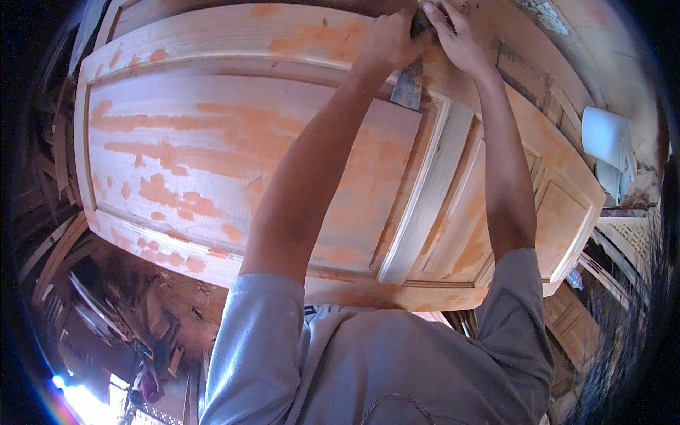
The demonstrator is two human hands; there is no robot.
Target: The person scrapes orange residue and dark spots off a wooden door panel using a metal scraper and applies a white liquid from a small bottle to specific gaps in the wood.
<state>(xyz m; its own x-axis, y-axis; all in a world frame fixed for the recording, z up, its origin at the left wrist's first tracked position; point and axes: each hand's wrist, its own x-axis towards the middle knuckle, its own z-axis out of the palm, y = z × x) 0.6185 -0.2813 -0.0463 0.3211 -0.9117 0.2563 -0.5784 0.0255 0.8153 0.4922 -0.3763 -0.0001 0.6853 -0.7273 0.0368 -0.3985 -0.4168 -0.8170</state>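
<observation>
A large panelled wooden door (333, 152) lies flat before me, with orange filler smeared in patches over its pale wood. Both my arms stretch across it to its far edge. My left hand (392, 41) is closed round a putty knife (406, 91), whose flat, stained blade points back toward me over the door. Close by on its right, my right hand (457, 39) has its fingers bent in against a small dark piece between the two hands. What that piece is, and whether it belongs to the knife, is hidden by the fingers.
To the right stands a white cylindrical container (605, 129) beside the door's edge. Wood strips and scraps (99, 312) clutter the floor at the lower left. Another panelled wooden piece (570, 326) leans at the lower right, and a clear plastic bottle (574, 278) lies near it.
</observation>
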